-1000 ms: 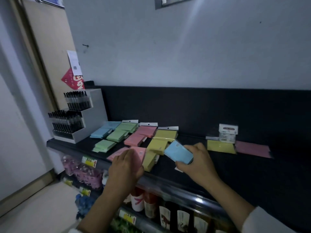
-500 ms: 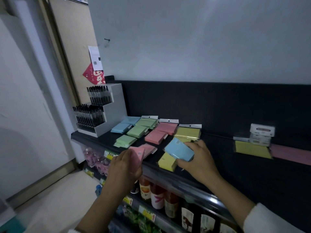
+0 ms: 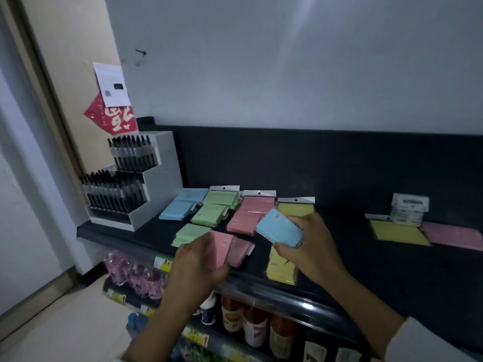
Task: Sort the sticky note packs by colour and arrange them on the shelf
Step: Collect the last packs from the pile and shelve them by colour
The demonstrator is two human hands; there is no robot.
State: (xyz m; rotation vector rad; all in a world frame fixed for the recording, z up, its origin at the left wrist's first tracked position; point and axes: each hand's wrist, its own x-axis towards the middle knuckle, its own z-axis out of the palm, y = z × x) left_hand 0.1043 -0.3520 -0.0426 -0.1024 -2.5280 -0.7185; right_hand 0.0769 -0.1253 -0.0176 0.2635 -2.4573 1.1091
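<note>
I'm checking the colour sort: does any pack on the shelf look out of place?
Yes: a yellow pack and a pink pack lie far right, apart from the yellow column and pink column at left.

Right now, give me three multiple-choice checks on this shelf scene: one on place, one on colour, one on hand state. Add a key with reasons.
1. On the shelf, the blue packs lie:
A) beside the pen stand, left of the green packs
B) between pink and yellow
C) by the white boxes

2. The left hand holds a pack coloured:
A) green
B) pink
C) yellow

3. The right hand:
A) lies flat on the shelf
B) grips a blue pack
C) is an empty fist

Key:
1A, the blue column adjoins the stand.
2B, a pink pack stands in its fingers.
3B, fingers curl round the blue pack.
</note>
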